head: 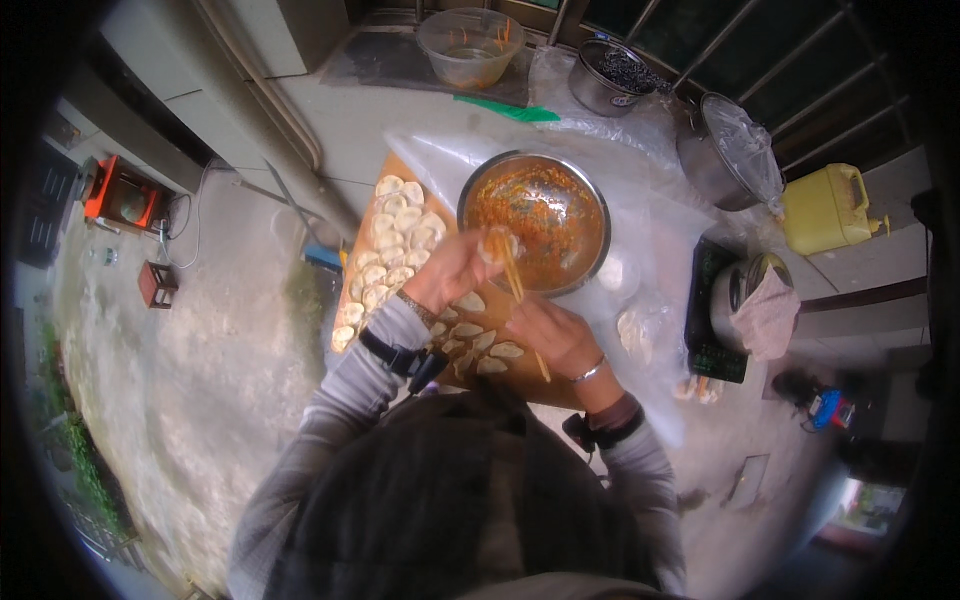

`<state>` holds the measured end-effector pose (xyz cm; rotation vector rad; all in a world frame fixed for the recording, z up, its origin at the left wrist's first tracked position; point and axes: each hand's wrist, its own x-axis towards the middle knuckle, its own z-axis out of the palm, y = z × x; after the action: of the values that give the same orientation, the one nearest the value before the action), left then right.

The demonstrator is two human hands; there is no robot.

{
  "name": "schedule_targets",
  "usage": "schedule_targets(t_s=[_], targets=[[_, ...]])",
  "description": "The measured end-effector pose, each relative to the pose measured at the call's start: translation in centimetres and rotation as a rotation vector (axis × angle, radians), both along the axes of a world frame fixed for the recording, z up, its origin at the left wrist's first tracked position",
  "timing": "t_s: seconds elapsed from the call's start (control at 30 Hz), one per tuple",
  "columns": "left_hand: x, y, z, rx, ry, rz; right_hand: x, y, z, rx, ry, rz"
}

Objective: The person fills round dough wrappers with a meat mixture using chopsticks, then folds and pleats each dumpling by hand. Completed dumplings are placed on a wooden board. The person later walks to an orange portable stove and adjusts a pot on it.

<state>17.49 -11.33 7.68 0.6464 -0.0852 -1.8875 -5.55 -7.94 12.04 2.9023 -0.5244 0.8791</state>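
My left hand [454, 271] holds a round dough wrapper [498, 244] at the near left rim of a steel bowl [604, 225]. Reddish-orange filling coats the bowl's inside. My right hand [553, 336] grips a pair of wooden chopsticks [513, 276], whose tips touch the wrapper; whether filling lies at the tips is hard to tell. Left of the bowl, rows of filled dumplings [407, 219] lie on a wooden board [391, 166]. More folded dumplings [492, 365] lie on the board below my hands. Right of the bowl are pale wrappers [616, 271] on or under clear plastic.
A plastic basin [471, 71] and a steel pot with dark contents [611, 79] stand at the back. To the right are a plastic-covered pot [720, 165], a yellow jug [821, 210], and a cloth-draped pot [724, 304] on a black cooktop [701, 352]. A red stool [157, 285] stands far left.
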Motion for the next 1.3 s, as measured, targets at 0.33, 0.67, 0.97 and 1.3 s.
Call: schedule_targets(t_s=[0.33, 0.67, 0.97, 1.3], targets=[[0.6, -0.2, -0.4, -0.002, -0.029, 0.027, -2.5, -0.5, -0.5, 0.223, -0.172, -0.228], [0.8, 1.6, 0.5, -0.127, -0.228, -0.026, -2.9, -3.8, -5.1, 0.412, 0.186, -0.214], [-0.1, 3.5, 2.7, -0.182, -0.128, -0.117, -2.5, -2.9, -0.1, 0.62, -0.121, -0.255], [-2.0, 5.0, 3.7, -0.222, 0.004, -0.128, 1.1, -0.4, 0.4, 0.389, -0.045, -0.219]])
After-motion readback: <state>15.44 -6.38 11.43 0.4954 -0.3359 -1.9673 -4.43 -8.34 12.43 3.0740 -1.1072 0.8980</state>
